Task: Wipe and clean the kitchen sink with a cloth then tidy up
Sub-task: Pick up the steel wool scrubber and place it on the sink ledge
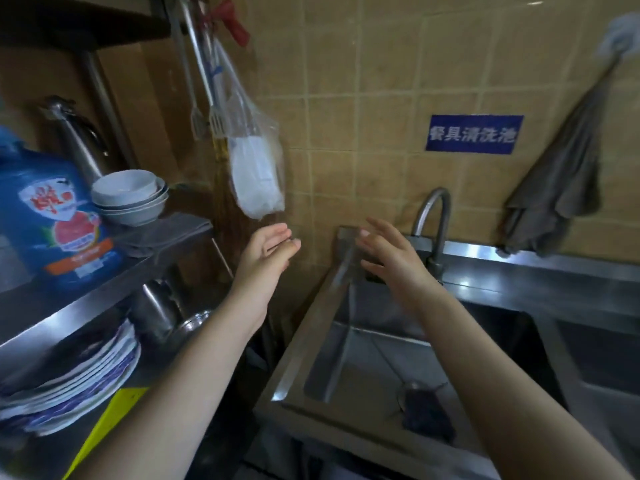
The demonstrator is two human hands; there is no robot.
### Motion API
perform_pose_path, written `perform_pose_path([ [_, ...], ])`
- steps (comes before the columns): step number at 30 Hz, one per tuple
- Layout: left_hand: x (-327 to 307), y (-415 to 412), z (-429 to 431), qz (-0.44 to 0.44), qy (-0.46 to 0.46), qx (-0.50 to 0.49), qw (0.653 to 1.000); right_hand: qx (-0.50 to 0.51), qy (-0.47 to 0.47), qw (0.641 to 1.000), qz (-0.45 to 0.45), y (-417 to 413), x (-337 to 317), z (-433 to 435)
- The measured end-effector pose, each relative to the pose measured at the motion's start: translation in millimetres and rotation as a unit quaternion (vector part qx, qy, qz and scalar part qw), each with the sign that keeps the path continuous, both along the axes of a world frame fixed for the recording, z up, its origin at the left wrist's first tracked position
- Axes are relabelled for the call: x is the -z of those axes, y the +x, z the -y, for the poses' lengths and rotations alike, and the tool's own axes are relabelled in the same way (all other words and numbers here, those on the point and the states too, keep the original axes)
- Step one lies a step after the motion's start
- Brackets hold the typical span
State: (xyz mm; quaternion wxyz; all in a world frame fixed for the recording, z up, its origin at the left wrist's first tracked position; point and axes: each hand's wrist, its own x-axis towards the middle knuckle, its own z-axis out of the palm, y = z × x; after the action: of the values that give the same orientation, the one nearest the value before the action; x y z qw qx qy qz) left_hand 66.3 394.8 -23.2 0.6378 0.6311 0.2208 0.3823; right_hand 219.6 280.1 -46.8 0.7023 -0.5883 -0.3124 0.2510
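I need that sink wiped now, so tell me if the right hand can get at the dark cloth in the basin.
Probably yes: the right hand is empty above the basin, and nothing covers the dark cloth.

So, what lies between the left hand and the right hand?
Head view: no object between left hand and right hand; only tiled wall behind and the sink rim corner.

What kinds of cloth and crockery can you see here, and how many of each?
Grey cloth hanging on the wall: 1
Dark cloth in the steel sink basin: 1
Stack of white bowls: 1
Stack of white, blue-patterned plates: 1
Total: 4
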Motion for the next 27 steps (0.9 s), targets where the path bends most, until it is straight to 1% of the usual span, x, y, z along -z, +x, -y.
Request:
perform_pose_path([
  [6, 26.5, 9.7, 29.2, -0.006, -0.046, 0.085, 0.995, 0.115, -0.012, 0.993, -0.022, -9.7, 19.9, 56.4],
  [9, 45.8, 12.5, 44.9, -0.022, -0.055, 0.124, 0.991, 0.15, -0.031, 0.988, -0.018, -20.7, 39.0, 84.8],
  [16, 83.7, 24.0, 83.2, -0.077, -0.064, 0.183, 0.978, 0.227, -0.073, 0.97, -0.046, -34.1, 75.5, 139.0],
  [22, 121.4, 49.3, 105.4, -0.143, -0.069, 0.202, 0.966, 0.257, -0.117, 0.956, -0.083, -17.7, 116.0, 162.6],
  [27, 161.7, 84.8, 108.2, -0.182, -0.09, 0.189, 0.961, 0.234, -0.183, 0.949, -0.105, 17.5, 166.5, 165.3],
])
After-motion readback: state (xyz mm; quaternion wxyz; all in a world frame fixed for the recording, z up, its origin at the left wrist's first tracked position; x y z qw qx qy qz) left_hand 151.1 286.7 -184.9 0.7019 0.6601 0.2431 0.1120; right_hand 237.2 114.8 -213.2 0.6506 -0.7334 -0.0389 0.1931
